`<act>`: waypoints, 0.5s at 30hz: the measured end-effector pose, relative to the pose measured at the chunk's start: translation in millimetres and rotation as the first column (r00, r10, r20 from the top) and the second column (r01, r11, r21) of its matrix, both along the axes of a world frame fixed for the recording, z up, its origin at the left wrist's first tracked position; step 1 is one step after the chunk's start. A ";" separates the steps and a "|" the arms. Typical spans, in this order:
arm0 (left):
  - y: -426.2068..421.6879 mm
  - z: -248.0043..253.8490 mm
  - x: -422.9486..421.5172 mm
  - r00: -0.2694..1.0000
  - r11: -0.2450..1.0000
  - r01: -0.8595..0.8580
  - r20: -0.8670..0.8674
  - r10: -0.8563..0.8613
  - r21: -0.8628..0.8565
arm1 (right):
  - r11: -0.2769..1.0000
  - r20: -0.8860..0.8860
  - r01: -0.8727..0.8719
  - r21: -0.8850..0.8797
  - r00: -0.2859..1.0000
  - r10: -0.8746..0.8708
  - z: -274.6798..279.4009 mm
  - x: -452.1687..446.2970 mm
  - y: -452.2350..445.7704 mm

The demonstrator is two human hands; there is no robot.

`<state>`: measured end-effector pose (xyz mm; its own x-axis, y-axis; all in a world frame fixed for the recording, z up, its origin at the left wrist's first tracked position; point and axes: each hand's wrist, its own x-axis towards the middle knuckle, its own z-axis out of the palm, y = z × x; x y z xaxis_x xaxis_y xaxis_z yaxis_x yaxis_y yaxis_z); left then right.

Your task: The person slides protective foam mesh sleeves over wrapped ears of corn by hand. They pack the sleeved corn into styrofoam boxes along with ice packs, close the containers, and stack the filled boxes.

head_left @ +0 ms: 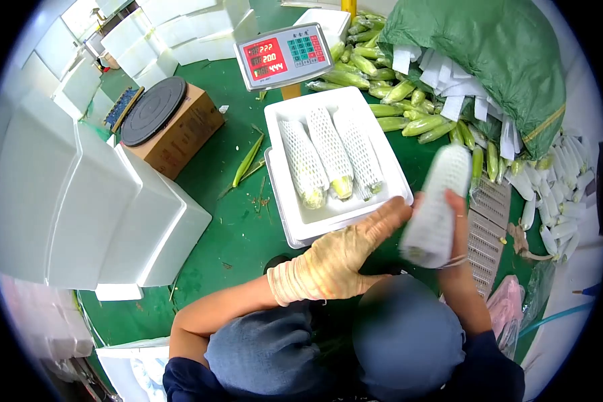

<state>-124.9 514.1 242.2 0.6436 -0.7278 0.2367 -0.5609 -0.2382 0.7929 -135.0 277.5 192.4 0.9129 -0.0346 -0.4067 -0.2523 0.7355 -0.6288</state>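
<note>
A white foam box (285,213) rests on the scale and holds several corn cobs in white foam net sleeves (328,144), lying side by side. My right hand (457,228) grips another net-sleeved cob (435,208), blurred, just right of the box. My left hand (348,258), in a pale glove with bare fingertips, is at the box's near right corner, its fingers stretched apart and pointing toward that cob; nothing is in it. The scale's display (285,56) stands behind the box and shows red digits.
Loose green cobs (402,100) lie at the back right beside a green sack (476,53) with white net sleeves. Sleeved cobs (559,194) pile at far right. White foam boxes (141,221) stand at left, near a cardboard box (187,127) with a dark round lid (154,110).
</note>
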 end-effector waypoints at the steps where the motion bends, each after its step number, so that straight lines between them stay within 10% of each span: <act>1: -1.7 -4.2 1.5 0.999 1.000 -0.023 -0.046 0.023 0.008 | 0.990 -0.023 0.112 -0.085 0.993 -0.115 -7.8 -6.9 -24.5; 4: 10.8 -44.3 17.6 0.842 0.828 -0.452 0.465 0.274 0.331 | 0.856 -0.102 0.218 -0.469 0.949 -0.298 -68.1 -42.5 -123.6; 7: 24.8 -67.4 27.7 0.921 0.628 -0.363 0.368 0.129 0.688 | 0.596 -0.206 0.079 -0.799 0.895 -0.396 -126.0 -99.9 -187.9; 13: 23.5 -97.6 31.6 0.827 0.680 -0.453 0.557 0.079 0.576 | 0.543 -0.417 -0.112 -0.832 0.772 -0.480 -239.2 -196.1 -219.7; 15: 28.6 -99.9 24.4 0.829 0.707 -0.457 0.547 0.117 0.540 | 0.350 -0.402 -0.263 -0.899 0.812 -0.423 -256.7 -221.7 -224.0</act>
<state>-100.5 542.7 142.3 0.7891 -0.6042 0.1109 -0.6127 -0.7870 0.0720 -356.7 53.5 -64.3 0.5385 -0.7380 -0.4067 -0.7261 -0.1614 -0.6684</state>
